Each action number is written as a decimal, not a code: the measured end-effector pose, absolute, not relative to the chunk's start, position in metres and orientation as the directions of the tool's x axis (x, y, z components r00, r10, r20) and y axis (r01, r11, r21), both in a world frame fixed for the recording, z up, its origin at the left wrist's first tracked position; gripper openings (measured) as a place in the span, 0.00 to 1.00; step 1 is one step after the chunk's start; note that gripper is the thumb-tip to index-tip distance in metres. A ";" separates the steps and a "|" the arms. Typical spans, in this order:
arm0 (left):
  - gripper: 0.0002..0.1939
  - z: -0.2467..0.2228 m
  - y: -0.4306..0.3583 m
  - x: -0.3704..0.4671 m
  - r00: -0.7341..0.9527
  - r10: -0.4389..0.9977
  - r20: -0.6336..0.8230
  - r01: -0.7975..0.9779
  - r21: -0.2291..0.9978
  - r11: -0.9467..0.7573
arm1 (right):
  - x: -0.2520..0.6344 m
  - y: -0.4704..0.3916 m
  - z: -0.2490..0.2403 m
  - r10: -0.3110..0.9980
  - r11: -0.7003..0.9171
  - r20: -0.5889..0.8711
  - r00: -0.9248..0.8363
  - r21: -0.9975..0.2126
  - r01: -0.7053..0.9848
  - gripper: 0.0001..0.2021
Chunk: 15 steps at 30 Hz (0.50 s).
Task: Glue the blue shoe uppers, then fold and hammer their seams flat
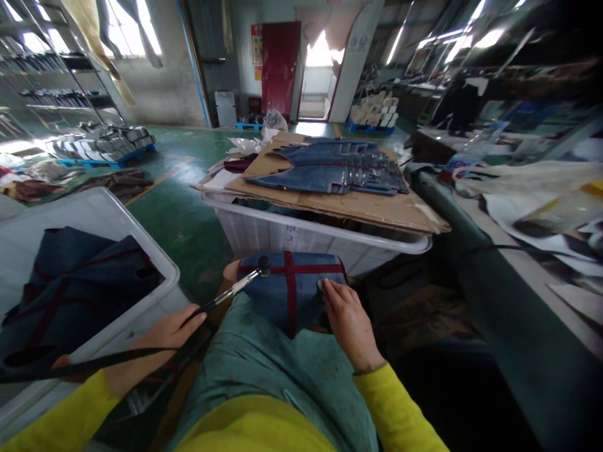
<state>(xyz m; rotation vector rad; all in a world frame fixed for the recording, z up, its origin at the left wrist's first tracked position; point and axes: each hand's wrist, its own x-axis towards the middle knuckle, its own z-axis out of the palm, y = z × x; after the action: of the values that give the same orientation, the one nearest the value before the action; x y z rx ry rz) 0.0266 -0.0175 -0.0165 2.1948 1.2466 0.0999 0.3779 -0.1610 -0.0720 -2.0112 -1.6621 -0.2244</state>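
My left hand (162, 339) is closed around the dark handle of a hammer (238, 285) with a silver shaft and a rounded black head. That head hovers over, or rests on, a blue panel (268, 295) crossed by dark red strips; which of the two I cannot tell. The panel lies in front of my knees, on a support mostly hidden beneath it. At its right edge, my right hand (348, 320) pinches the blue panel between thumb and fingers. A dark strap passes across my left wrist.
On the left, a white bin (172, 276) holds more blue pieces with red strips (70, 289). Ahead, cardboard (306, 204) bearing stacked blue pieces (311, 169) covers another white bin (254, 229). A cluttered bench (527, 276) runs along my right.
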 end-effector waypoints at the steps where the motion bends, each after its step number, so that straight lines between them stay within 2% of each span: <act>1: 0.22 -0.017 -0.017 0.019 0.523 0.824 -0.217 0.771 0.533 -0.349 | 0.378 -0.161 -0.072 0.867 -0.118 0.438 0.237 -0.281 0.953 0.18; 8: 0.20 -0.038 -0.001 -0.011 0.429 0.887 -0.168 0.810 0.507 -0.296 | 0.375 -0.160 -0.066 0.868 -0.147 0.422 0.262 -0.287 0.947 0.17; 11: 0.22 -0.037 0.021 0.007 0.471 0.870 -0.146 0.791 0.506 -0.344 | 0.376 -0.160 -0.064 0.856 -0.143 0.443 0.268 -0.295 0.945 0.17; 15: 0.22 -0.015 0.052 0.076 0.607 0.787 -0.115 0.722 0.494 -0.485 | 0.378 -0.163 -0.064 0.853 -0.123 0.451 0.264 -0.318 0.940 0.19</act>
<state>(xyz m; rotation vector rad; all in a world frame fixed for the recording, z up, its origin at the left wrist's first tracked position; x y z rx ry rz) 0.0756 0.0518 -0.0154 2.3334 1.1922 0.1723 0.3780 -0.1632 -0.0643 -2.0005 -1.6153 -0.2124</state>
